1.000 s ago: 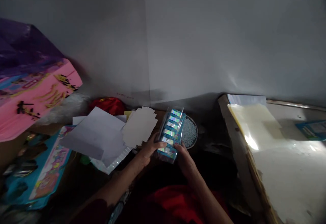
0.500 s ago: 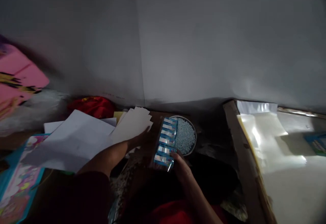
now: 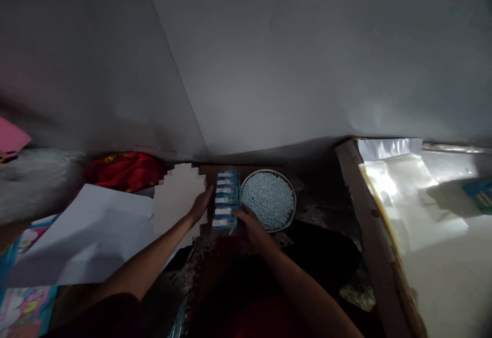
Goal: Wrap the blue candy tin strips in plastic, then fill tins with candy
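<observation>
A row of blue packets with white labels lies upright in the middle of the view, on a brown board. My right hand is closed on the near right side of the packets. My left hand is at the right edge of a stack of white cut cards, just left of the packets; its fingers are too dark to make out. Beside the packets on the right stands a round bowl of small pale blue beads.
White paper sheets lie at the left over a colourful printed sheet. Behind them is a red cloth. At the right, a wooden-edged surface holds clear plastic sheets and a blue-green packet.
The blue packets have moved left, off the bowl's edge, and now stand straighter. My left hand has shifted toward them, and the white cards sit more upright. The view has turned slightly.
</observation>
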The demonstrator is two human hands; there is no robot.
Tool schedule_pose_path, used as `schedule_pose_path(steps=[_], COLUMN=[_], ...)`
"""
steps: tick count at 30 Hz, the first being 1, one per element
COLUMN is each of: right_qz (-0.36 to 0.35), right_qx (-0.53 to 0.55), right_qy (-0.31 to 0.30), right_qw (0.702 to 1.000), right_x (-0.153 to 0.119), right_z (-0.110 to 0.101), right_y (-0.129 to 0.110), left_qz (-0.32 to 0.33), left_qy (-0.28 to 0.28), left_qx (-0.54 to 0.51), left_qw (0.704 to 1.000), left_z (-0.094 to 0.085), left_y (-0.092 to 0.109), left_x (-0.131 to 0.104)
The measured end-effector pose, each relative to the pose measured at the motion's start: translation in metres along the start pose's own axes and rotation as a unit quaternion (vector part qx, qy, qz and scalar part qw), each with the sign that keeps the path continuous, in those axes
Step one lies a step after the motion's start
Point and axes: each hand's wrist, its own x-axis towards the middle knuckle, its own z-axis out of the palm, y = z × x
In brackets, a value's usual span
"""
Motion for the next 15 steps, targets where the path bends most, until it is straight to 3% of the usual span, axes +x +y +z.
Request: schedule_pose_path(steps=[4,7,9,12,15], right_qz=[-0.008,-0.076,-0.119,-0.118,-0.110], right_qx=[-0.038,-0.149,-0.248,-0.342,-0.346], right_qy=[-0.013,0.037,0.092,0.111,0.092], right_qw=[0.999,0.985,0.957,0.926,0.927], right_x=[0.014,0.020,0.015,-0.012,-0.059], right_z=[0.001,-0.003,-0.010,-0.026,-0.042], right_y=[0.003,0.002,0.001,0.002,-0.001], left_qz=[-0.065,-0.059,-0.040,-0.019,-0.012], left_qy=[-0.090,-0.091,-0.080,-0.057,-0.030], left_qx=[-0.083,-0.108,-0.116,-0.119,-0.113], left_qw=[0.990,0.988,0.989,0.991,0.993], left_z=[0.013,0.018,0.019,0.024,0.032], left_y=[-0.004,0.002,0.009,0.021,0.025], left_x=[-0.011,-0.003,0.008,0.023,0.029])
